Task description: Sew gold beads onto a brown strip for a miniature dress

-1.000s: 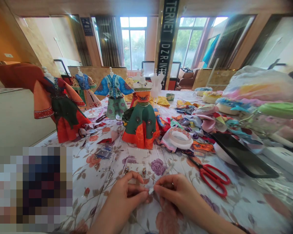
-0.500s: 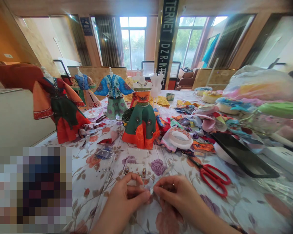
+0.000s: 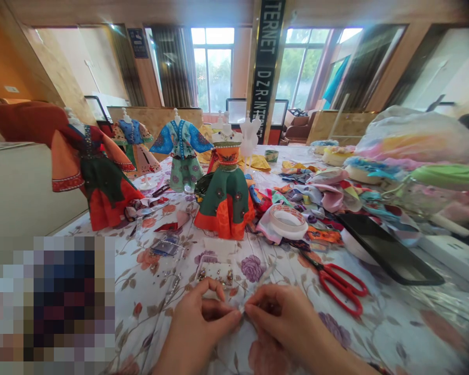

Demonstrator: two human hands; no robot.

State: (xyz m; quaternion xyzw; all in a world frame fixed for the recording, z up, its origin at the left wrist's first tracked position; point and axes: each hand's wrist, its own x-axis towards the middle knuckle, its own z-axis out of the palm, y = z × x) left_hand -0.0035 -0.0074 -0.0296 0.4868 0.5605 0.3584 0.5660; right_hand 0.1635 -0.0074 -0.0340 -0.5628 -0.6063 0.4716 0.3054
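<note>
My left hand [image 3: 205, 317] and my right hand [image 3: 279, 315] meet at the fingertips low over the flowered tablecloth [image 3: 140, 317]. Thumb and forefinger are pinched on each side. Between them shows a small whitish bit, too small to name. Just beyond the fingers lies a small clear box [image 3: 214, 273] holding tiny shiny beads. Behind it stands a doll-sized dress form in a green and orange dress [image 3: 225, 195]. A pair of red-handled scissors [image 3: 342, 291] rests to the right of my right hand.
More dressed forms, one in a red and green gown [image 3: 101, 177] and one in a blue jacket [image 3: 182, 140], stand at the left. At right are a tape roll [image 3: 288, 221], fabric scraps [image 3: 297, 192], a black phone-like slab [image 3: 391, 250] and a plastic bag [image 3: 414, 130].
My two hands have drawn slightly closer together, fingertips now almost touching. The view has shifted a little; the things on the table stay where they were.
</note>
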